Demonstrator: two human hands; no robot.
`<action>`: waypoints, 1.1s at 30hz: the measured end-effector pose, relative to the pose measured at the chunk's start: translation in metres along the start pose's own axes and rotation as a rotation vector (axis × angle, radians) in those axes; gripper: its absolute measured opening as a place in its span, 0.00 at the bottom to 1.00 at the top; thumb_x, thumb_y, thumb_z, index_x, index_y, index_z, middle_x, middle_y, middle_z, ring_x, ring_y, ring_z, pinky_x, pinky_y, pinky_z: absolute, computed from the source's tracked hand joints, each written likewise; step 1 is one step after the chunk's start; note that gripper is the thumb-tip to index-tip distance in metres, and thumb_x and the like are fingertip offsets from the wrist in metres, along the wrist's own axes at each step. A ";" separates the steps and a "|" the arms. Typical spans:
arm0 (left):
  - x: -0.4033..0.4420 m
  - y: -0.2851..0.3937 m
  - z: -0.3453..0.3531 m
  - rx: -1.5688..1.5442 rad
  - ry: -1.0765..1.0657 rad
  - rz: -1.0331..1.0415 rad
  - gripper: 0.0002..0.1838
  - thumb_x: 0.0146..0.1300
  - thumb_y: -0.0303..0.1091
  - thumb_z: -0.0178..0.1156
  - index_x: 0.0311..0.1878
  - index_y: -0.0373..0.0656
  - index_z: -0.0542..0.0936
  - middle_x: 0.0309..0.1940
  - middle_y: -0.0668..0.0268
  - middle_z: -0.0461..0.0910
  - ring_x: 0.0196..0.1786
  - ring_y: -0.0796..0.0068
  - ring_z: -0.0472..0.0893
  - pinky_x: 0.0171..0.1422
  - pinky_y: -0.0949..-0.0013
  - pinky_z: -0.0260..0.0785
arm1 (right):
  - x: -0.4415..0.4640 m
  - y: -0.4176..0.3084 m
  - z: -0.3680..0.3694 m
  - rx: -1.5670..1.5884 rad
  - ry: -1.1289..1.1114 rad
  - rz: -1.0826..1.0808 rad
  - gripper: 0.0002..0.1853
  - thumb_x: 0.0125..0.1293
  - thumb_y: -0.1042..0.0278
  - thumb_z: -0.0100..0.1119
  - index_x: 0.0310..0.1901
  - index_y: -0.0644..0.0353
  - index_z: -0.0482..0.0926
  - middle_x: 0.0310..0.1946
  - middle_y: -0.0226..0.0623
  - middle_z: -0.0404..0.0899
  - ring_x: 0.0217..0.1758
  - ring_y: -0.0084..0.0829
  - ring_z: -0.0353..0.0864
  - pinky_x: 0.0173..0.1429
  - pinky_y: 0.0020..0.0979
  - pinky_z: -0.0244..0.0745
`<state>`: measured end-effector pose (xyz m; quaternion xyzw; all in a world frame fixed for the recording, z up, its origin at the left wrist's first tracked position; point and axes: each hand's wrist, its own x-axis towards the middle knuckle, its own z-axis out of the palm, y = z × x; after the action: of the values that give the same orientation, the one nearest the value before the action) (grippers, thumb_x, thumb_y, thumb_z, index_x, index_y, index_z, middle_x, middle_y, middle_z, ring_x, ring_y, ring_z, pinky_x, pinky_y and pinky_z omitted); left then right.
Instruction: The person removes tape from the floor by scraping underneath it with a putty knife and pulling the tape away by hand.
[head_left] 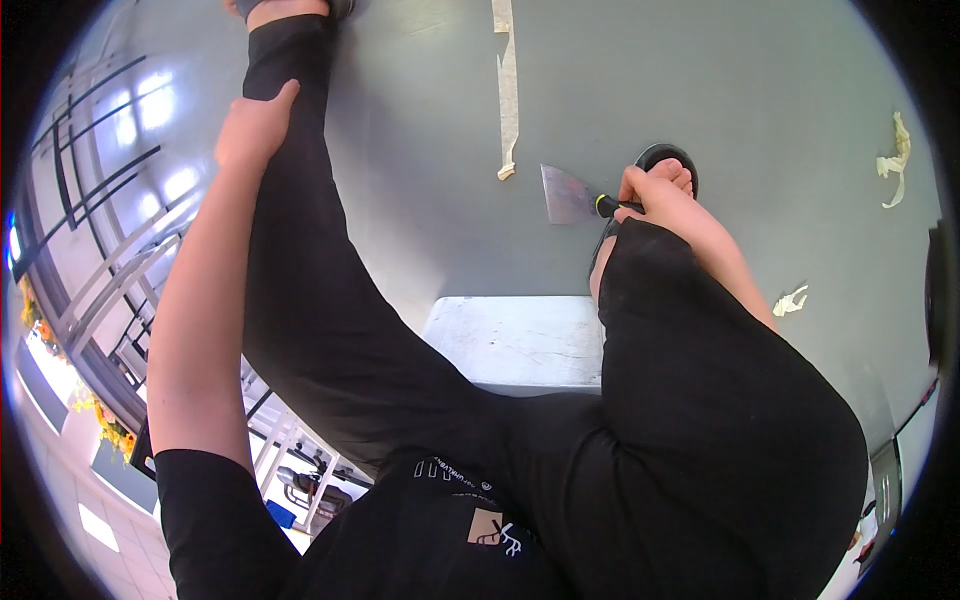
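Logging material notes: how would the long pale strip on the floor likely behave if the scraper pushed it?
The strip is probably floppy and light: it looks thin, and the similar-looking scrap at far right lies crumpled. It may tear, given its ragged edges. Its near end looks bunched, so the scraper might crumple it there.

The grey floor [420, 150] carries a strip of masking tape [508, 110]. Toward the floor's right edge lie a curled tape piece [901, 150] and a smaller crumpled scrap [791, 301].

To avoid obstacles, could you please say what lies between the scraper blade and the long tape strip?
The head view shows only bare grey floor between the blade and strip.
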<state>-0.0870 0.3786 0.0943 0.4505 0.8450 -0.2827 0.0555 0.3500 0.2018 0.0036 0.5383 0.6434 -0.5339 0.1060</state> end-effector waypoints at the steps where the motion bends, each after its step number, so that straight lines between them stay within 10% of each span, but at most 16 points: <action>1: -0.002 0.003 -0.001 0.001 0.006 -0.014 0.50 0.55 0.72 0.54 0.63 0.29 0.70 0.59 0.50 0.77 0.63 0.54 0.77 0.65 0.57 0.68 | 0.005 -0.003 0.004 0.001 0.001 -0.002 0.17 0.63 0.63 0.64 0.43 0.65 0.70 0.33 0.57 0.81 0.41 0.55 0.81 0.47 0.47 0.71; 33: -0.002 0.005 0.001 0.001 0.015 -0.003 0.51 0.55 0.72 0.54 0.63 0.29 0.70 0.60 0.49 0.76 0.63 0.53 0.76 0.66 0.56 0.68 | 0.041 -0.035 0.041 -0.018 -0.264 -0.025 0.18 0.68 0.57 0.54 0.39 0.68 0.79 0.35 0.57 0.82 0.45 0.57 0.81 0.50 0.49 0.73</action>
<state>-0.0822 0.3782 0.0920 0.4512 0.8460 -0.2798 0.0486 0.2871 0.1980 -0.0221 0.4544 0.6352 -0.5956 0.1879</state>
